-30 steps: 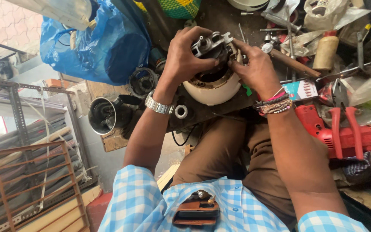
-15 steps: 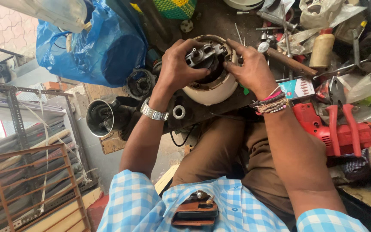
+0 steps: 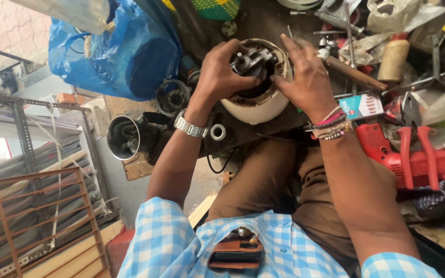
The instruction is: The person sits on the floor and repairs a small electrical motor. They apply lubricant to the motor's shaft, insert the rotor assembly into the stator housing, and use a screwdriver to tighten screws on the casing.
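The white round housing (image 3: 256,105) sits at the near edge of the tabletop (image 3: 263,23), directly above the person's knees, with a dark metal motor assembly (image 3: 253,62) seated in its open top. Both hands are on that assembly. The left hand (image 3: 220,72) comes in from the left side, its grip curled around the assembly's left flank, thumb and fingers pressed against the metal. The right hand (image 3: 305,77) covers the right rim of the housing; its fingertips pinch at the assembly's right edge, while the index finger lies stretched out along the rim. The assembly therefore lies between the two grips, touching both.

A metal wristwatch (image 3: 190,125) is on the left wrist; coloured bead bracelets (image 3: 330,126) are on the right.

Surroundings: a red power drill (image 3: 413,159) lies at the right edge of the tabletop, with red-handled pliers (image 3: 418,149) resting across it. A small printed carton (image 3: 366,106) lies just beside the right wrist. A wooden-handled hammer (image 3: 351,69) lies just behind the right hand, close to the knuckles. A cylindrical spool (image 3: 392,59) stands further right among loose tools. To the left, a shiny steel cup (image 3: 124,136) and a dark round part (image 3: 172,96) sit near the left forearm. A blue plastic bag (image 3: 124,51) fills the far left corner.
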